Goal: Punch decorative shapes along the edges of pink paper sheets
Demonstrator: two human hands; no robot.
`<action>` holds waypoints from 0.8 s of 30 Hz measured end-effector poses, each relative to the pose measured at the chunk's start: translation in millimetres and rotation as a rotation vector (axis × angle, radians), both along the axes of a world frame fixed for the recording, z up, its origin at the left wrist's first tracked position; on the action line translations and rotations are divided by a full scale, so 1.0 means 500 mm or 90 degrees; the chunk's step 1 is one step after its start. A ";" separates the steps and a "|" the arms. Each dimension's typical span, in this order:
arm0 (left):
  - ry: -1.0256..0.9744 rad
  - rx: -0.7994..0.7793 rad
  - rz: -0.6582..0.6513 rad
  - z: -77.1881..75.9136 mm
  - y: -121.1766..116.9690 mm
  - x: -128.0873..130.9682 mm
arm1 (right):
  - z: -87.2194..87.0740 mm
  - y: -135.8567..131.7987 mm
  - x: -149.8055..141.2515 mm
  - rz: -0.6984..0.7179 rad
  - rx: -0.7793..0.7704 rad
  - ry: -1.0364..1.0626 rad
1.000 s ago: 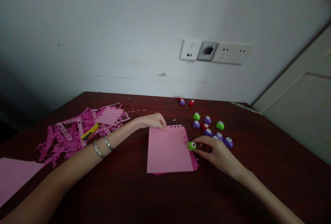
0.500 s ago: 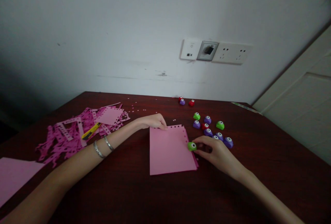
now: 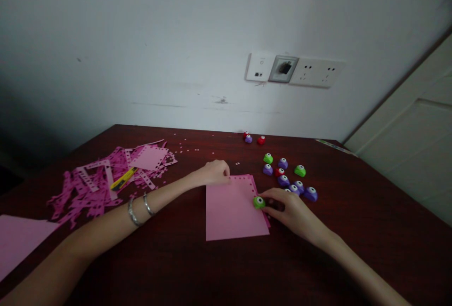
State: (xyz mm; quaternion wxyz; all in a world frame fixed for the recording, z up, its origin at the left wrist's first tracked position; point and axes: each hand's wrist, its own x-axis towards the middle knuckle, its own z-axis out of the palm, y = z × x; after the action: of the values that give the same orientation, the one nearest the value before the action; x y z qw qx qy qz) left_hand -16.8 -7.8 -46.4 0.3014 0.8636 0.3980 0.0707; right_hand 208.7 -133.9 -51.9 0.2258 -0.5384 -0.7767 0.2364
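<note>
A stack of pink paper point(image 3: 233, 214) lies in front of me, with punched holes along its top edge and upper right side. My left hand point(image 3: 216, 173), wearing bracelets at the wrist, is closed at the sheet's top left edge, thumb and fingers pinching the paper there. Between the thumb and fingers of my right hand point(image 3: 287, 205) is a small green craft punch point(image 3: 259, 202), which sits at the right edge of the top sheet. Darker pink sheets peek out beneath along the right side.
More green, purple and red punches point(image 3: 283, 180) stand right of the paper, some farther back. Left lies a heap of punched pink strips point(image 3: 95, 188) with a yellow cutter knife point(image 3: 123, 179) on it. Another pink sheet point(image 3: 21, 240) is at the near left. Wall sockets point(image 3: 316, 72) are behind.
My left hand has shifted slightly down along the paper's top edge. My right hand with the green punch has moved a little left and down along the right edge.
</note>
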 end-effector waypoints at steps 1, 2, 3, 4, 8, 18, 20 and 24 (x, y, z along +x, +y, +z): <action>0.041 0.093 0.012 0.003 -0.010 0.003 | 0.001 -0.001 0.000 0.001 -0.001 -0.004; 0.082 0.182 0.009 0.007 -0.022 0.006 | 0.002 -0.001 -0.001 0.003 -0.001 -0.007; 0.114 0.246 -0.014 0.011 -0.034 0.009 | 0.003 -0.002 -0.001 0.005 -0.002 -0.009; 0.124 0.268 -0.058 0.014 -0.047 0.011 | 0.002 -0.002 0.000 0.005 -0.001 -0.010; 0.151 0.185 -0.201 0.017 -0.086 0.021 | 0.000 -0.001 0.002 0.014 -0.007 -0.005; 0.180 0.138 -0.226 0.004 -0.090 0.021 | 0.003 -0.001 0.008 0.035 -0.036 0.005; 0.176 0.140 -0.221 0.004 -0.090 0.021 | 0.005 -0.002 0.007 0.037 -0.038 0.008; 0.171 0.135 -0.216 0.002 -0.091 0.021 | 0.006 -0.002 0.006 0.033 -0.045 0.000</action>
State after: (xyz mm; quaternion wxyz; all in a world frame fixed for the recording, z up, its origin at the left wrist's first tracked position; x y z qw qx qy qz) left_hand -6.2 -53.5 -45.2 0.1611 0.9466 0.2737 -0.0549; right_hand 211.6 -135.0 -48.7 0.2004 -0.5260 -0.7813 0.2698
